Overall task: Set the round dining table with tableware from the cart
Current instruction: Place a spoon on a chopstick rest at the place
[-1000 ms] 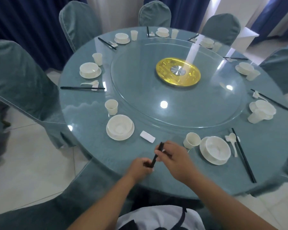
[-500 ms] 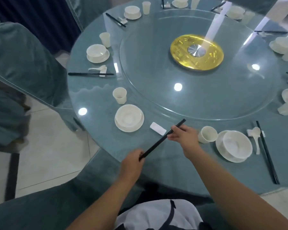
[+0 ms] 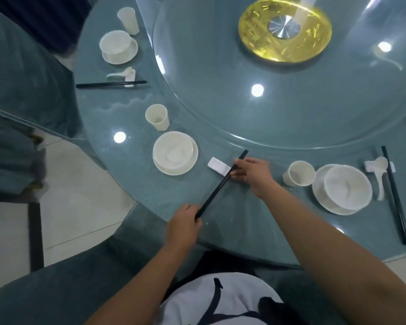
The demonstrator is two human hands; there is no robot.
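Probably a restaurant banquet room: large round table [image 3: 291, 231] with glass turntable [image 3: 279, 97], repeated white place settings [image 3: 175, 153], covered chairs [image 3: 21, 73], tiled floor [image 3: 85, 207].

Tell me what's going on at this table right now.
A person is laying a pair of black chopsticks at one place on the round glass-topped table. The left hand grips the near end, the right hand holds the far end by the small white rectangular rest. Neighbouring places already have their chopsticks.
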